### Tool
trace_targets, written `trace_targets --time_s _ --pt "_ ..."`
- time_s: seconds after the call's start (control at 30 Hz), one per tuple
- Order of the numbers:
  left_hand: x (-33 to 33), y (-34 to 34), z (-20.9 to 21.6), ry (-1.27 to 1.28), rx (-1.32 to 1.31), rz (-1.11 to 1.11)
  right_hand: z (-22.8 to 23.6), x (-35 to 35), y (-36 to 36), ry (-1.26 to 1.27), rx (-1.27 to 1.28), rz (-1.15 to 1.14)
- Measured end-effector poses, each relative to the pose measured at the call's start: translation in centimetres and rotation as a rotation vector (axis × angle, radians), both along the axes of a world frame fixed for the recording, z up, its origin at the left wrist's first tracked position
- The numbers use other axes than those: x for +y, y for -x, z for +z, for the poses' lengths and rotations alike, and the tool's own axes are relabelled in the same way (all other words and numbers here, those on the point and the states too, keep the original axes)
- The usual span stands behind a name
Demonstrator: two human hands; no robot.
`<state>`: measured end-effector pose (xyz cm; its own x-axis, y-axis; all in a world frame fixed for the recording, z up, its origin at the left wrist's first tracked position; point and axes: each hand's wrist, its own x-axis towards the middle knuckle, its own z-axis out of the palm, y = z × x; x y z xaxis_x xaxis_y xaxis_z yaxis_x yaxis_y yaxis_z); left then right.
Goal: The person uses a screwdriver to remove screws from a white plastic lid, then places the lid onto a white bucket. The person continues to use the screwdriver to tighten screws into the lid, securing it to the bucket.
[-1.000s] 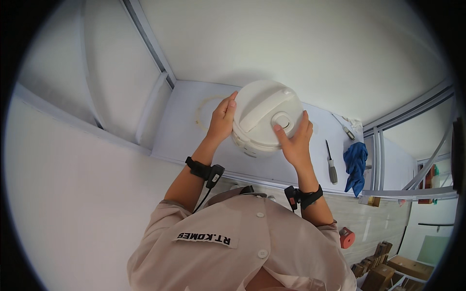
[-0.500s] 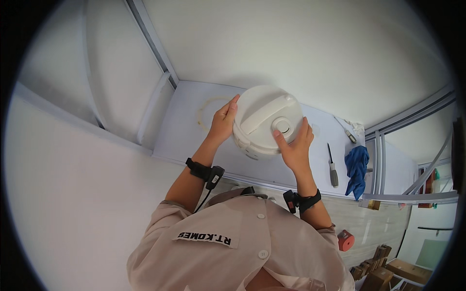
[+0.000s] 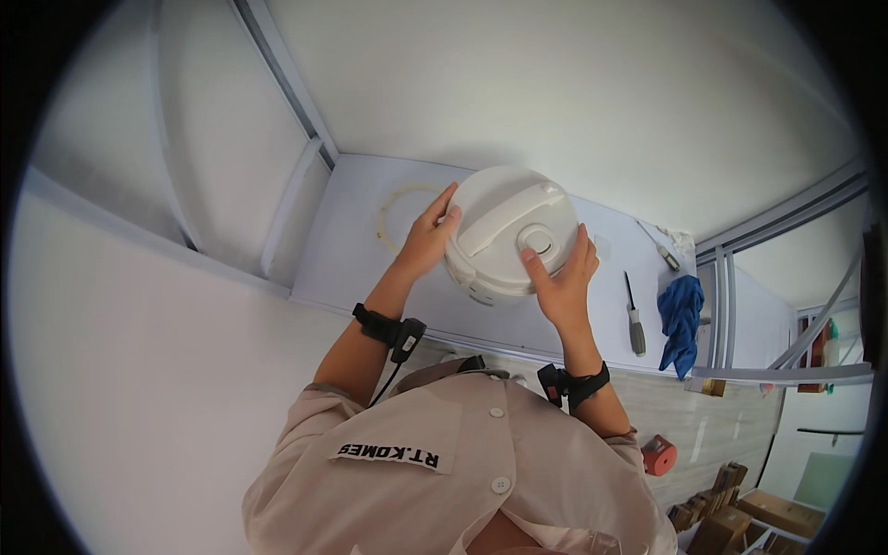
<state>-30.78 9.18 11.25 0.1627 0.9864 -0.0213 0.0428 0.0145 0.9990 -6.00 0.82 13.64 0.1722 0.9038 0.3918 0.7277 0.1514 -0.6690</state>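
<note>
The round white plastic cooker body with a long lid handle (image 3: 511,233) sits on the pale tabletop (image 3: 361,250), gripped between the left hand (image 3: 427,239) and right hand (image 3: 560,282), its handle apparently running diagonally toward the far right.

Round white cooker (image 3: 507,231) on a pale table (image 3: 361,250), left hand (image 3: 427,239) on its side, right hand (image 3: 560,282) on its front, thumb near the knob, screwdriver (image 3: 633,319) and blue cloth (image 3: 682,319) nearby
</note>
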Motion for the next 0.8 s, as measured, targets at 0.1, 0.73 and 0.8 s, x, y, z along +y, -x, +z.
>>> trace_targets --time_s 0.1,0.73,0.8 --pt "-1.4 -0.7 0.9 -0.013 -0.002 -0.03 0.3 -0.1 0.1 0.048 0.036 -0.007" --pt "-1.4 -1.2 1.2 -0.001 -0.112 -0.042 0.5 -0.8 -1.7 0.115 0.347 0.039" --pt "-1.4 -1.2 0.7 -0.028 -0.103 -0.034 0.6 -0.8 -1.7 0.099 0.341 0.053"
